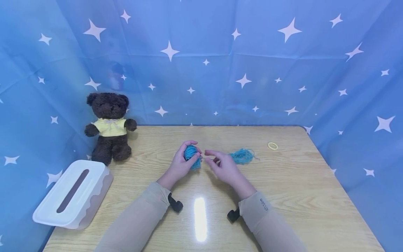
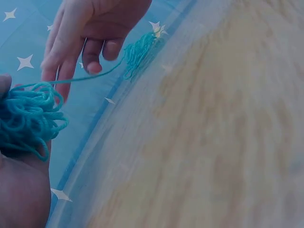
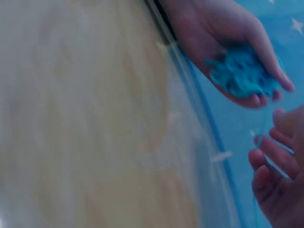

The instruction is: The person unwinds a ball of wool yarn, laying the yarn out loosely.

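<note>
The left hand (image 1: 180, 162) curls round the turquoise yarn bundle (image 1: 190, 153), likely keeping it together; the right hand (image 1: 226, 169), loosely bent, meets the strand (image 2: 107, 72), pinch unclear.

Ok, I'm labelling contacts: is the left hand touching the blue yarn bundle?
Touching. The right wrist view shows the left hand cupping the blue yarn bundle in its palm.
</note>
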Demonstrator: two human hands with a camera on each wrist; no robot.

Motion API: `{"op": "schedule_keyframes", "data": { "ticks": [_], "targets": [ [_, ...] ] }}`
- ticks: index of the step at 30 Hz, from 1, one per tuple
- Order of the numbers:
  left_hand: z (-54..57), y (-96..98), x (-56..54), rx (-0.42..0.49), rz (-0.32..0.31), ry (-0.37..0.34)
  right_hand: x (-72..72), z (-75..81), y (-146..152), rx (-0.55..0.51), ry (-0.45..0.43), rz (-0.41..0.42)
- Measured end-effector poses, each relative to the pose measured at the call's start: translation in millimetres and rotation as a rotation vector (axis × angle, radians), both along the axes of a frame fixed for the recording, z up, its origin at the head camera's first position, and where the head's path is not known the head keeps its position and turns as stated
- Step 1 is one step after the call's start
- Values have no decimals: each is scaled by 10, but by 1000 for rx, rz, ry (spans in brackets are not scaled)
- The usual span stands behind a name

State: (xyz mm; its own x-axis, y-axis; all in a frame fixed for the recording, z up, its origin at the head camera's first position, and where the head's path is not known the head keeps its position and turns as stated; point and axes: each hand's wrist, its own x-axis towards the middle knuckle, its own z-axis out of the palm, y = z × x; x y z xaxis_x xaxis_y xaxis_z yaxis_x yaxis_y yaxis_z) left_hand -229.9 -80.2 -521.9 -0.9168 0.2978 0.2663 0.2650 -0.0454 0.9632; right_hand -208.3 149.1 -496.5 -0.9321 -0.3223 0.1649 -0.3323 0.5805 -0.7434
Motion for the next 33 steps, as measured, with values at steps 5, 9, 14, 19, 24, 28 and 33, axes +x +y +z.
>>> {"op": "schedule_keyframes", "data": {
  "ticks": [5,9,14,19,24,28,33],
  "targets": [
    [1,-2,-7,-27,-11,4,46,-2,-100,7,-5,-26],
    [6,-8,-6,-26,6,-6,44,13,-74,4,21,-67],
    [-1,-17,3,-50,71,-13,35,59,-12,-27,6,-124],
    [-21,-9,6,-15,78,-7,7,59,64,-46,27,-149],
    [-2,-1,14,51,31,-22,-16,69,132,-66,39,-166],
    [12,-9,24,44,37,-11,-38,81,194,-81,52,-191],
    [16,-12,28,39,52,12,-75,103,299,-78,54,-234]
  ]
}}
